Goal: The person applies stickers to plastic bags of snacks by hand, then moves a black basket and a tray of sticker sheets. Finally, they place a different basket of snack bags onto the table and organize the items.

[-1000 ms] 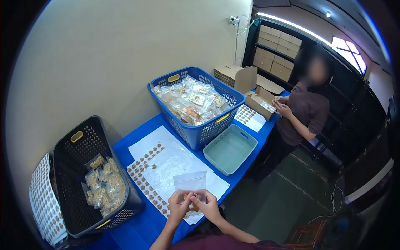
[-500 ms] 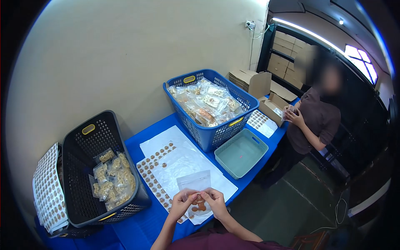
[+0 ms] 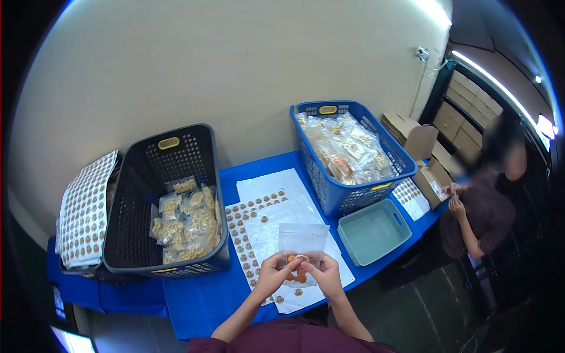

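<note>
Both hands, left hand and right hand, were pinching a clear bag of orange-brown pieces above sticker sheets

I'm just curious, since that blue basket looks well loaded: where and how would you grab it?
I'd grip the blue basket at both ends, from outside, hooking fingers through the near yellow-edged slot and the far one. They sit opposite, just below the rim; packets crowd the inside.
</note>
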`<action>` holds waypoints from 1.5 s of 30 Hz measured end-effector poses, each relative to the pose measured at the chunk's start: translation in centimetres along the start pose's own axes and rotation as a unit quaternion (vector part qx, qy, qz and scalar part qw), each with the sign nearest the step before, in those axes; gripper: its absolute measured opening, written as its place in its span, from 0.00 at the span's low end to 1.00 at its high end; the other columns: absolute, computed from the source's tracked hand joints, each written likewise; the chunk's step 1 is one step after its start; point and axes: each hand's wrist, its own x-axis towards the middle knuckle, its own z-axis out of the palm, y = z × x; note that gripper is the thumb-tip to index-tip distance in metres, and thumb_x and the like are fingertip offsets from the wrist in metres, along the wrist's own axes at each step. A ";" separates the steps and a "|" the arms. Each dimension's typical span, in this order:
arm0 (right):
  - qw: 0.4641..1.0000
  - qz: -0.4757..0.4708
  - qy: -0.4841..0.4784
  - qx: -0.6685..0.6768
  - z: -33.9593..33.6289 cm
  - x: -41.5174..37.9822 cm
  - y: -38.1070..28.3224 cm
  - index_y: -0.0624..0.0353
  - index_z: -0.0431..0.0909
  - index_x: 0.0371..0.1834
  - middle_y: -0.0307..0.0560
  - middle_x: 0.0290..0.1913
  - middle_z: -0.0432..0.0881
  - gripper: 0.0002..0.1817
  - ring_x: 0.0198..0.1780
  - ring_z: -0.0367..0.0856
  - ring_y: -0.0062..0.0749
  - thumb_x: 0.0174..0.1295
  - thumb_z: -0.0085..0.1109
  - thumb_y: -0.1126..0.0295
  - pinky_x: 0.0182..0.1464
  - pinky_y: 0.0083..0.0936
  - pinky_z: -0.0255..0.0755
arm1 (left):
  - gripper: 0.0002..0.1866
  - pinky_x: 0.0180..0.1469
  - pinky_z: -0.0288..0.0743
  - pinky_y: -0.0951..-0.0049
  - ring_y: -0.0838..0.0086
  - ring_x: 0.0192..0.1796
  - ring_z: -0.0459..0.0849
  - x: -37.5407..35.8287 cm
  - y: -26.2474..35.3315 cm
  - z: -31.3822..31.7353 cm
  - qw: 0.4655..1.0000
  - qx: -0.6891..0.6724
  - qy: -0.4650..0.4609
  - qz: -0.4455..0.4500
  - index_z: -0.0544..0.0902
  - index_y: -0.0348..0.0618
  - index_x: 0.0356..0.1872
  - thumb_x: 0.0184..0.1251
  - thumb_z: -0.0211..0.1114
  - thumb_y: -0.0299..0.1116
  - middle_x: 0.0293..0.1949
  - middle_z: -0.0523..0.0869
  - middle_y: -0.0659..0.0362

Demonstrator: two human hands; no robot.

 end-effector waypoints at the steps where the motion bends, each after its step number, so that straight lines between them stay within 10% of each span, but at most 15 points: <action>1: 1.000 0.004 -0.019 -0.012 -0.5 0.3 0.3 0.68 0.75 0.41 0.45 0.39 0.79 0.11 0.39 0.77 0.22 0.56 0.57 0.76 0.44 0.18 0.69 | 0.13 0.29 0.74 0.84 0.83 0.33 0.79 0.2 -0.1 -0.1 1.000 -0.007 0.002 -0.013 0.78 0.38 0.43 0.61 0.60 0.35 0.33 0.82 0.62; 36: 0.978 0.124 -0.145 0.089 -14.1 5.9 1.5 0.67 0.75 0.43 0.43 0.40 0.79 0.12 0.41 0.76 0.21 0.60 0.54 0.71 0.46 0.18 0.69 | 0.13 0.37 0.73 0.81 0.79 0.34 0.80 6.6 -5.4 9.4 0.995 0.013 0.100 -0.006 0.78 0.33 0.39 0.54 0.65 0.28 0.33 0.82 0.58; 45: 0.997 0.019 -0.071 -0.002 -17.3 6.5 4.1 0.66 0.75 0.35 0.43 0.34 0.79 0.08 0.37 0.77 0.22 0.59 0.55 0.71 0.39 0.16 0.71 | 0.12 0.34 0.73 0.82 0.78 0.31 0.81 9.5 -5.7 11.4 0.996 0.032 0.034 -0.069 0.77 0.34 0.39 0.59 0.61 0.33 0.30 0.83 0.56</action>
